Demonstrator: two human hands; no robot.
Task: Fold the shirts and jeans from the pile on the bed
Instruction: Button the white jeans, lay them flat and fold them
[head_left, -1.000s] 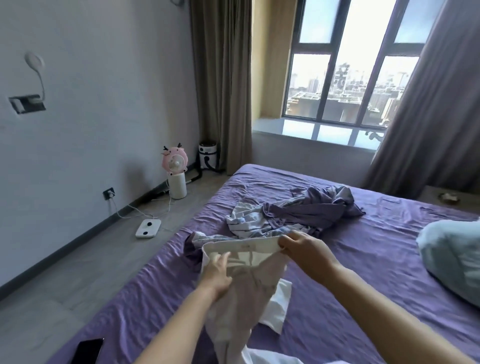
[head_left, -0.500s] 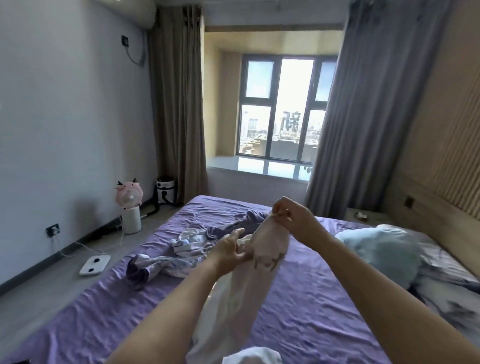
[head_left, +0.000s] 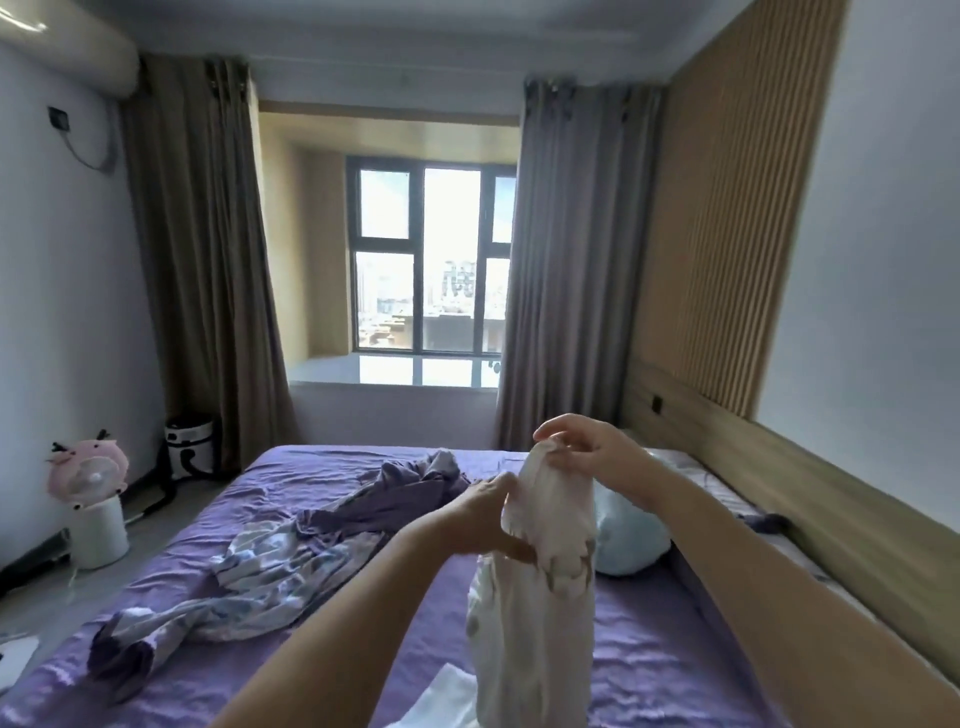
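While hanging lengthwise downward, the white garment (head_left: 540, 582) is bunching softly. Right hand (head_left: 597, 457) is pinching its top; left hand (head_left: 485, 512) is gripping its side.

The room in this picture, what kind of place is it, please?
A bedroom in a home, most likely: a bed with a purple sheet, long curtains beside a window, and a pillow by the headboard.

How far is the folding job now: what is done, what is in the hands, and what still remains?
Done: no folded stack is visible. In hand: the white garment hangs lifted above the bed, the right hand pinching its top, the left hand gripping it lower down. Left: the pile still lies crumpled on the bed.
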